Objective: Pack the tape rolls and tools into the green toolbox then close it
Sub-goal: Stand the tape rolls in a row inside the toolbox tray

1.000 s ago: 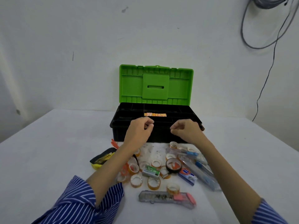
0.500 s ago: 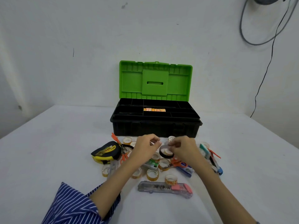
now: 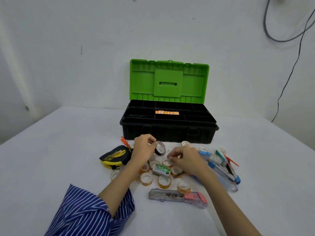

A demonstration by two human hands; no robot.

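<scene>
Head view: the left hand (image 3: 144,147) now holds the black tape roll (image 3: 160,148), its fingers (image 3: 152,140) curled round the rim, the roll lifted and tilted just in front of the toolbox (image 3: 168,128). Half a second ago both hands held that roll between them; the right hand (image 3: 185,160) has since let go and dropped to the pile, where its fingers (image 3: 172,155) pinch at a small clear roll (image 3: 167,162) lying on the table (image 3: 51,150). Whether they have it gripped I cannot tell.

The toolbox stands open beyond both hands, green lid (image 3: 169,80) upright, black tray compartments showing, with an orange strip (image 3: 167,112) in a middle compartment as before.

Left of the left hand lies the tape measure (image 3: 114,156), unmoved. Under and just behind the fingers of both hands lie more small rolls (image 3: 146,179) and a green box (image 3: 161,169). Right of the right hand lie blue-tipped cutters (image 3: 221,169) and clear rolls. Nearest the person, a clear knife (image 3: 177,197) with a pink end lies across, a roll (image 3: 183,187) touching its far edge.
</scene>
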